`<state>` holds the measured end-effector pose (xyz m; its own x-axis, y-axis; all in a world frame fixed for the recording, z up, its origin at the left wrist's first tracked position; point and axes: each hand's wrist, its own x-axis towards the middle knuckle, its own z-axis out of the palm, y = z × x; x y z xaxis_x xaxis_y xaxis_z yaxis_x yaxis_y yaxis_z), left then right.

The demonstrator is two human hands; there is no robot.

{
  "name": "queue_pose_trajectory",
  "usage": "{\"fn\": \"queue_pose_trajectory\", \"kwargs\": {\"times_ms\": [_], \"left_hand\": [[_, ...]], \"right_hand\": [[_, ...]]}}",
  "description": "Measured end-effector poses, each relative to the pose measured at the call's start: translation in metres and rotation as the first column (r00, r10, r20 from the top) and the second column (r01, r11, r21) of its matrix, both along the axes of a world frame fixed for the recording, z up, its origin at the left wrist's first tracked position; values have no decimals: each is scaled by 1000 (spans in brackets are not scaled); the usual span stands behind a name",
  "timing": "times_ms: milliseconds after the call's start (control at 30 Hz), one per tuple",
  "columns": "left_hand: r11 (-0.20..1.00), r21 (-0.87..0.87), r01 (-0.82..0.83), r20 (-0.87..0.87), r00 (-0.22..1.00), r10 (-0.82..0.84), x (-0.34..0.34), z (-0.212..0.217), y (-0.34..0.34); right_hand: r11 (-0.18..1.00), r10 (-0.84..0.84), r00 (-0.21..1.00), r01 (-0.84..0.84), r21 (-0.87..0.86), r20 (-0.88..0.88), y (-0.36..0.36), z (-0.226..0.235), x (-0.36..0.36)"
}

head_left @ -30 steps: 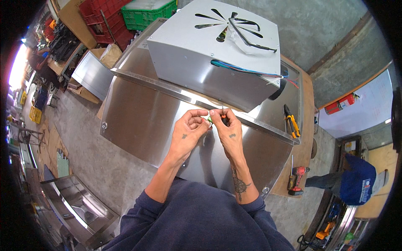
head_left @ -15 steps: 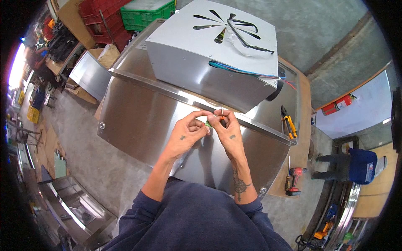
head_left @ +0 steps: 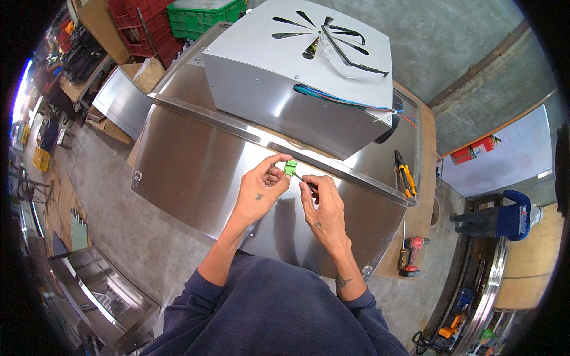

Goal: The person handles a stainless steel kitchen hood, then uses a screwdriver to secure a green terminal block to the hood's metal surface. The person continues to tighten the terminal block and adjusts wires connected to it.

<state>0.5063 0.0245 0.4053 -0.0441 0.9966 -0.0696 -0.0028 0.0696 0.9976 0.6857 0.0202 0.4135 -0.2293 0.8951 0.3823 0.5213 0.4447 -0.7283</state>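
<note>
Pinched between the thumb and forefinger of my left hand (head_left: 259,190) is a small green terminal block connector (head_left: 291,167). My right hand (head_left: 326,213) grips a small screwdriver (head_left: 307,183) with a dark handle, pointed at the connector. Its tip is at the connector's lower right side; whether it sits inside a screw hole is too small to tell. Both hands are above a brushed steel panel (head_left: 184,160). Beyond them stands a grey metal box (head_left: 267,98) with slots in its top and blue and red wires coming out of its side.
Yellow-handled pliers (head_left: 405,175) lie on the panel's right side. A red cordless drill (head_left: 413,255) rests on the wooden board beside it. Green (head_left: 205,21) and red crates (head_left: 138,29) stand at the back left. At the right, a person in blue (head_left: 504,219) stands near a fire extinguisher (head_left: 474,151).
My right hand has drawn back to the right and turned the screwdriver from pointing upward to pointing at the connector. The connector now shows more fully. The person at right has shifted and raised an arm.
</note>
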Motion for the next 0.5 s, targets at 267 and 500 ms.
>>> {"fn": "queue_pose_trajectory", "kwargs": {"times_ms": [267, 500], "left_hand": [[996, 92, -15, -143, 989, 28, 1, 2, -2], [988, 154, -7, -272, 961, 49, 3, 9, -4]], "right_hand": [[998, 10, 999, -13, 67, 42, 1, -1, -3], [998, 20, 999, -23, 65, 40, 2, -3, -2]]}}
